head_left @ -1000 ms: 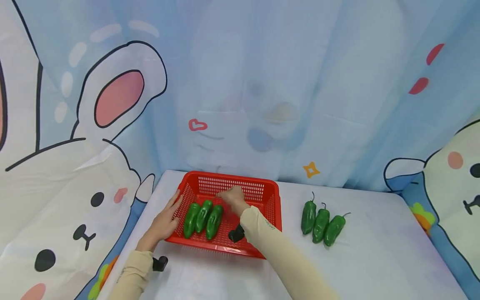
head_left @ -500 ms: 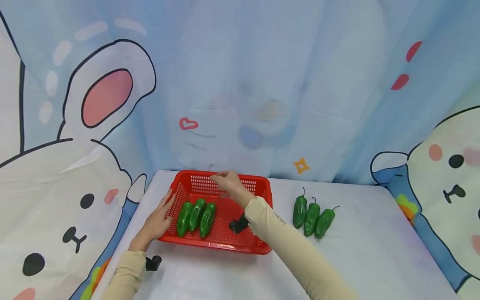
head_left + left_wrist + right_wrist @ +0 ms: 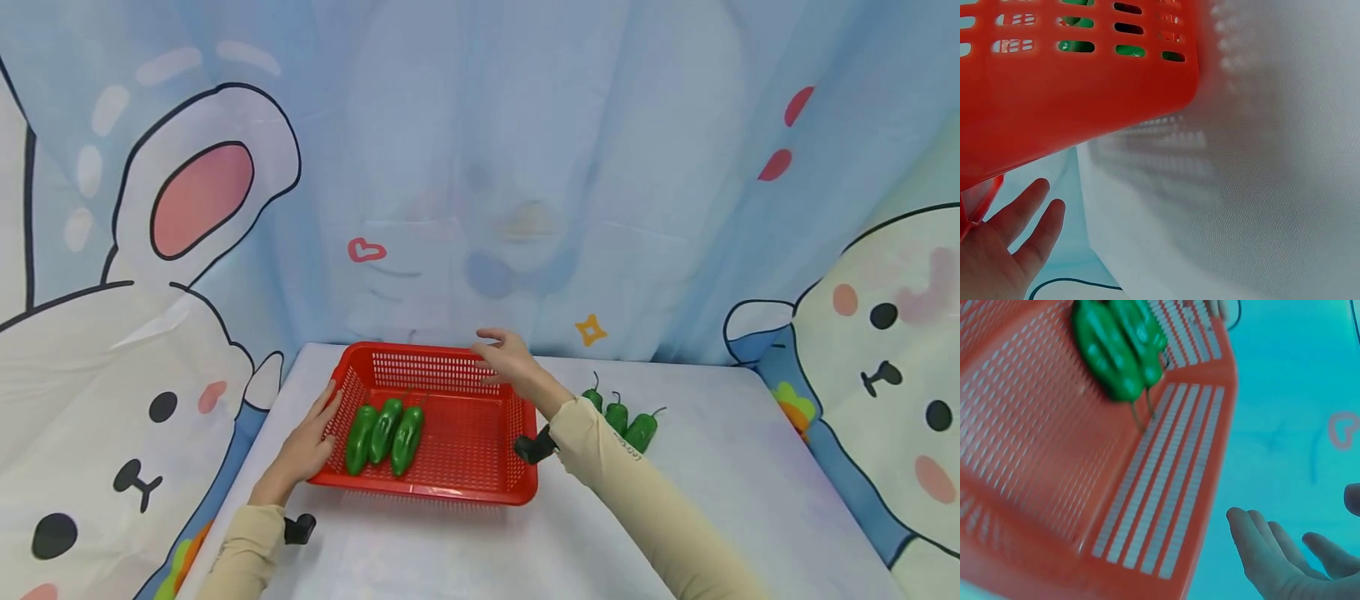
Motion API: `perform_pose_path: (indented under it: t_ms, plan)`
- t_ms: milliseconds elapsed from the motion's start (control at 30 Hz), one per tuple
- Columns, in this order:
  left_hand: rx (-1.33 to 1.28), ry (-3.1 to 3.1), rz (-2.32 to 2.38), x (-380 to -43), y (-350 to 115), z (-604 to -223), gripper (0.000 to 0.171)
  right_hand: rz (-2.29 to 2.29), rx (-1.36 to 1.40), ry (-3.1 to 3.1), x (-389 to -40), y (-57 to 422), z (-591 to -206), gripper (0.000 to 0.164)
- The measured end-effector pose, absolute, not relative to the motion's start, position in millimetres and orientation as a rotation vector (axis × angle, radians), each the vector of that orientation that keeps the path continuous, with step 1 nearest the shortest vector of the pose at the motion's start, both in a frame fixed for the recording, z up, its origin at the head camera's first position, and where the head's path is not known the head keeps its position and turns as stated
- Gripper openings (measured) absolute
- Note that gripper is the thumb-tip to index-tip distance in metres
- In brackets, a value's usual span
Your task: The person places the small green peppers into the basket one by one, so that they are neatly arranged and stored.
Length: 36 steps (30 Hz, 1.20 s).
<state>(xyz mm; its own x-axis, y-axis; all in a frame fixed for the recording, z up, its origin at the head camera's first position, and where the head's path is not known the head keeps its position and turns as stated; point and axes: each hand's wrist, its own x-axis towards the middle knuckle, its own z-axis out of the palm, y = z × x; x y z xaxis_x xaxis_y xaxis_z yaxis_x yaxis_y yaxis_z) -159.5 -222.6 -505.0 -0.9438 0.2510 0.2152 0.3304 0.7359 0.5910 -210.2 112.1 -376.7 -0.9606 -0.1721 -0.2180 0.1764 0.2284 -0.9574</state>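
Note:
A red plastic basket (image 3: 468,437) stands on the white table, with three green peppers (image 3: 385,432) side by side in its left part. My left hand (image 3: 303,447) rests against the basket's left rim, fingers extended. In the left wrist view that hand (image 3: 994,259) shows two straight fingers beside the red rim. My right hand (image 3: 512,362) hovers over the basket's back right corner, holding nothing. Its fingers spread loosely in the right wrist view, where the hand (image 3: 1291,562) is just past the rim. Several stems point toward the basket's back wall.
Three more green peppers (image 3: 642,432) lie on the table (image 3: 720,492) right of the basket, partly hidden behind the right sleeve (image 3: 637,492). A blue cartoon-print curtain (image 3: 420,167) hangs behind the table and at both sides.
My right hand has risen from the basket's inside beside the peppers and moved right, its fingers opening. My left hand keeps its place on the rim. The head view has turned slightly right.

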Motion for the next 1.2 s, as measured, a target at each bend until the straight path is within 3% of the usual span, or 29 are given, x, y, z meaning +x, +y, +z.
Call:
perform_pose_path:
  t_ms: [600, 1200]
  plan:
    - [-0.516, -2.810, -0.993, -159, -224, -503, 0.069, -1.843, 0.336, 2.295, -183, 261, -403, 0.061]
    - [-0.516, -2.814, -0.981, -158, -224, -503, 0.071, -1.831, 0.884, 2.380, -151, 348, -456, 0.066]
